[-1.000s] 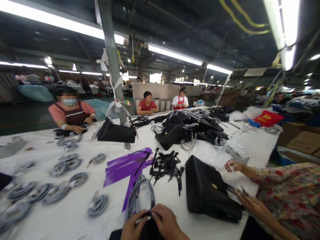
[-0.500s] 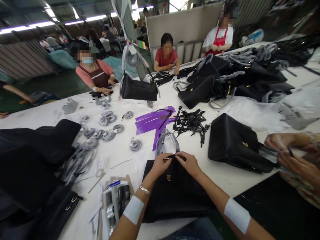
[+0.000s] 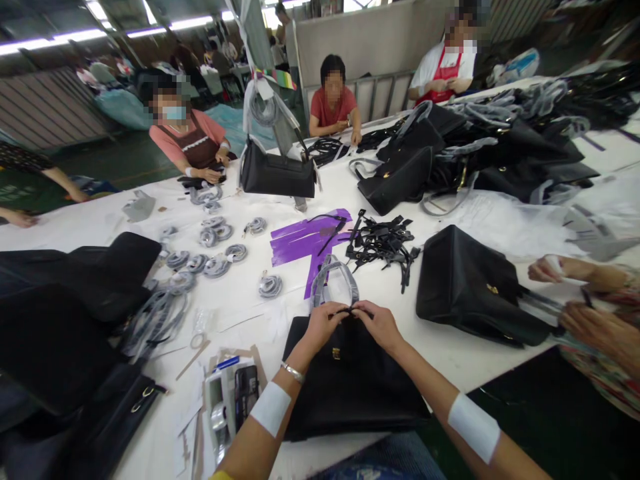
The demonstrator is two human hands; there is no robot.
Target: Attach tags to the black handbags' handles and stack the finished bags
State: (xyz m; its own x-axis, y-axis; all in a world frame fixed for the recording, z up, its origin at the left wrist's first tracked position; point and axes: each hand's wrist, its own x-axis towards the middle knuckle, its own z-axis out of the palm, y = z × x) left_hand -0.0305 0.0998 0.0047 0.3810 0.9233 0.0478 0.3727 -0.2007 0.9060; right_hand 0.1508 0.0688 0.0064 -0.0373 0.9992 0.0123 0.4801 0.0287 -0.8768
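The person's left hand [image 3: 324, 325] and right hand [image 3: 379, 327] almost meet, thumbs and fingers pinching the top edge of a broad black leather-look handbag [image 3: 350, 387]; which small part lies between the fingertips is too small to tell. The handbag is on the near side of the hands, beneath the forearms, with a small gold-coloured metal clasp [image 3: 336, 353] on its face just below them. Right beyond the fingers rises a looped grey handle [image 3: 353, 283] in clear plastic wrapping.

Past the hands, strips of flat purple tape [image 3: 295, 241] lie on the white-covered table [image 3: 293, 303], with a tangled heap of short black straps [image 3: 383, 243] just right of them. Left of the hands are round coils of grey plastic-wrapped cord [image 3: 270, 287] and, nearer the person, an open tray of tape and small tools [image 3: 233, 393]; farther left lie large black bags [image 3: 65, 333].

To the right of the hands, apart from the first, a second black bag with a gold-coloured clasp [image 3: 460, 287] lies tilted, a co-worker's hands [image 3: 595, 327] beside it. Well beyond the hands, a small black shoulder bag [image 3: 277, 177] hangs by a post, and black bags with wrapped handles [image 3: 505, 150] are piled to the far right.
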